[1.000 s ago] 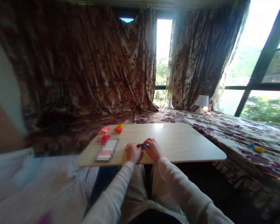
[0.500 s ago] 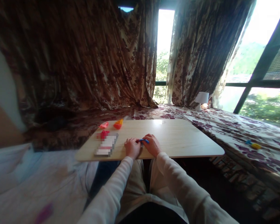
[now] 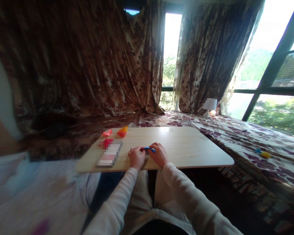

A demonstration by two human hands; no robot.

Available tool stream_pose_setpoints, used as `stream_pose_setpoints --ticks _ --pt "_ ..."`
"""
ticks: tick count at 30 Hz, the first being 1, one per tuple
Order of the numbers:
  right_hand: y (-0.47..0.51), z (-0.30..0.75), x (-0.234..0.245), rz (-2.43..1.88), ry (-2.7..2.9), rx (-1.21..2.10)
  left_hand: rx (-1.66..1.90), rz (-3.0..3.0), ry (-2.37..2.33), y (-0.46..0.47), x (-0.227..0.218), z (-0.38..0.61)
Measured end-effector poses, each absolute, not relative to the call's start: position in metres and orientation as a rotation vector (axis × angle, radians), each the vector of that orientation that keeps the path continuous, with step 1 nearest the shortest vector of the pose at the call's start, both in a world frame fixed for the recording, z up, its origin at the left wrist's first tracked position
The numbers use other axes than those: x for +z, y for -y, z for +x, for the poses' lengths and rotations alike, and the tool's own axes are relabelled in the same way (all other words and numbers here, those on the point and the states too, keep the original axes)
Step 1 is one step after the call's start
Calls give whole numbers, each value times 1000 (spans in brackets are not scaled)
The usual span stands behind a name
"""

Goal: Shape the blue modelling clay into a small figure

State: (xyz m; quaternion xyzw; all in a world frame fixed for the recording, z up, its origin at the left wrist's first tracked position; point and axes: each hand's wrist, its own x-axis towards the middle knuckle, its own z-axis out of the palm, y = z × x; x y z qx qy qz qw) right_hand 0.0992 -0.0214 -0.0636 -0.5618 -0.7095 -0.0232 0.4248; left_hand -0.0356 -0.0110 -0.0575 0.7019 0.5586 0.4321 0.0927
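My left hand [image 3: 136, 157] and my right hand [image 3: 157, 154] rest together near the front edge of a light wooden table [image 3: 186, 147]. Both have curled fingers pinching a small blue object [image 3: 149, 149] held between them. What the blue object is I cannot make out. To the left on the table lie a red piece [image 3: 106, 142], a pink piece [image 3: 107, 133] and an orange piece [image 3: 122, 131], with a blurred flat packet [image 3: 109, 155] near my left hand.
Patterned curtains [image 3: 93, 65] hang behind the table. A floral cloth [image 3: 247, 137] covers the ledge at right, with a small white lamp [image 3: 209, 106] and a blue and yellow item [image 3: 262, 153] on it. White bedding [image 3: 26, 192] lies at left.
The view has shifted slightly. Both hands stay together on the blue object at the table's front edge, with almost no movement.
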Motion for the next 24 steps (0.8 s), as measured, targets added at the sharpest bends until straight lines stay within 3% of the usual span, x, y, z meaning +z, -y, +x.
stream_pose_setpoints --ticks 24 --pt "26 96 -60 -1342 1650 11 1379 2079 -1501 5 -65 -39"
